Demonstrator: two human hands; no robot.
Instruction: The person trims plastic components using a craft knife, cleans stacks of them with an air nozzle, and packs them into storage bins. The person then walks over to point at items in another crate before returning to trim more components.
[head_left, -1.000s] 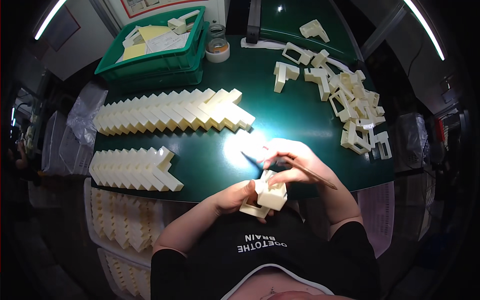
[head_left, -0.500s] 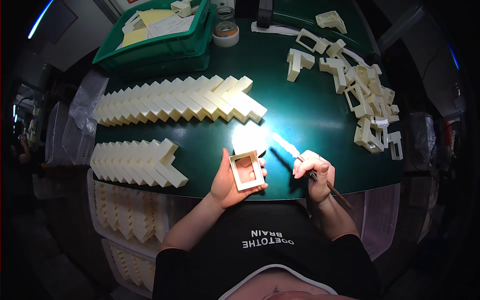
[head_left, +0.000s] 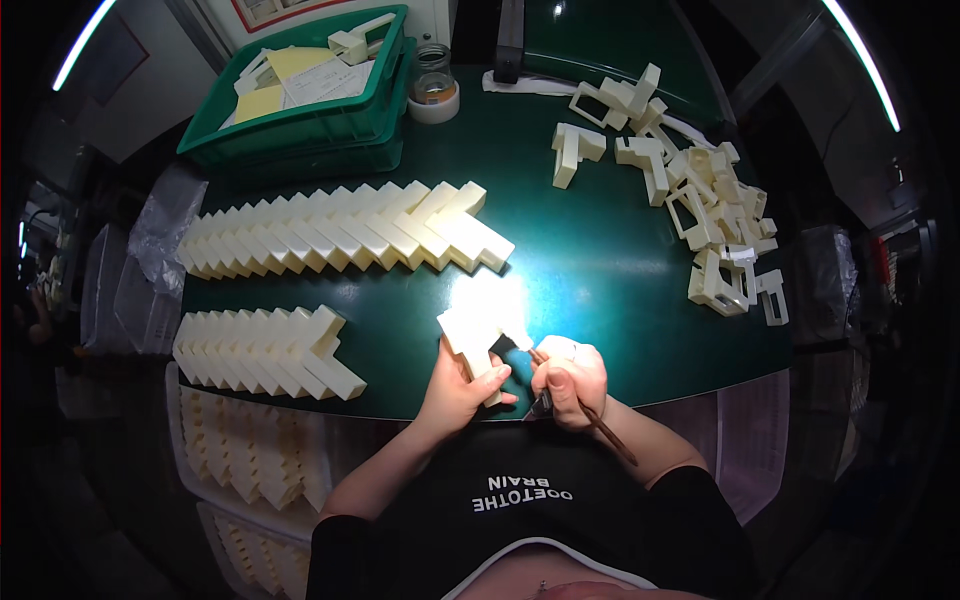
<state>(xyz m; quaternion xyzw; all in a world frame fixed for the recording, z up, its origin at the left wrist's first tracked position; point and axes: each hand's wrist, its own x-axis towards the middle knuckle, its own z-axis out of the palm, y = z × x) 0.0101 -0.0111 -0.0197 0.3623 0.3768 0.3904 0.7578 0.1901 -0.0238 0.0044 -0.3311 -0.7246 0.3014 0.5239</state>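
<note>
My left hand [head_left: 458, 392] is closed round a cream plastic part [head_left: 470, 340] with an angled, blocky shape, held just above the near table edge. Glare washes out the part's upper end. Between the fingers of my right hand [head_left: 572, 385] is a slim tool with a brown handle [head_left: 613, 440], its rear end sticking out toward my forearm. The tool's front end points at the part, but strong light blurs it, so I cannot tell its kind or whether it touches. A small dark object [head_left: 540, 405] shows below my right fingers.
Two rows of nested cream parts, a long row [head_left: 330, 230] and a shorter row [head_left: 265, 350], lie on the green table [head_left: 620, 310]. A loose pile [head_left: 715, 200] is at right. Green bins [head_left: 290, 135] and a glass jar [head_left: 433, 85] stand behind; clear tubs [head_left: 250, 450] sit below left.
My left hand has turned the part from its open frame face to an angled side. My right hand has moved left, bringing the tool to the part. The view has shifted slightly.
</note>
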